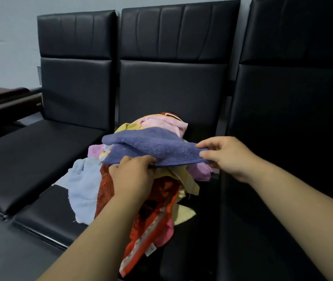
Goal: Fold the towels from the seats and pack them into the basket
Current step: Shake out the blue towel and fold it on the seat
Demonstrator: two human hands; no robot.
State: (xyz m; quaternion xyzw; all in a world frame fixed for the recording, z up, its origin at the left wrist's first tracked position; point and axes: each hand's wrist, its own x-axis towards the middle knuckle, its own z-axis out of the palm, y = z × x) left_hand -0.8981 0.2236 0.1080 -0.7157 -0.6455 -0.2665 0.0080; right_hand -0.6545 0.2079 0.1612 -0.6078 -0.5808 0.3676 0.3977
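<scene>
Purple towel (153, 148) is held stretched between two bare hands, lifted just above a pile of towels (161, 191) on the middle seat (46, 209) of a row of black padded chairs. The left hand (134, 175), back turned up, grips the towel's near edge at its left end; its fingers (141, 160) are curled tightly over the hem, with the cloth tucked under them. The right hand (225, 157) pinches the towel's right end between thumb and forefinger, the remaining fingers loosely bent behind.

The towel's long axis runs left to right across the seat, close to level, its near edge drawn into a fairly straight line between the two grips. Its far left corner sags free towards the heap, and its broad fleecy face points upward.

Beneath it, the pile lies loose and unfolded: a light blue towel (82, 187) spills to the left, a red patterned towel (153, 220) trails over the seat's near edge, a pink towel (167, 122) sits at the far side against the backrest (171, 88), and a pale yellow towel (183, 216) pokes out on the right. The left seat (19, 159) adjoins the middle one.
</scene>
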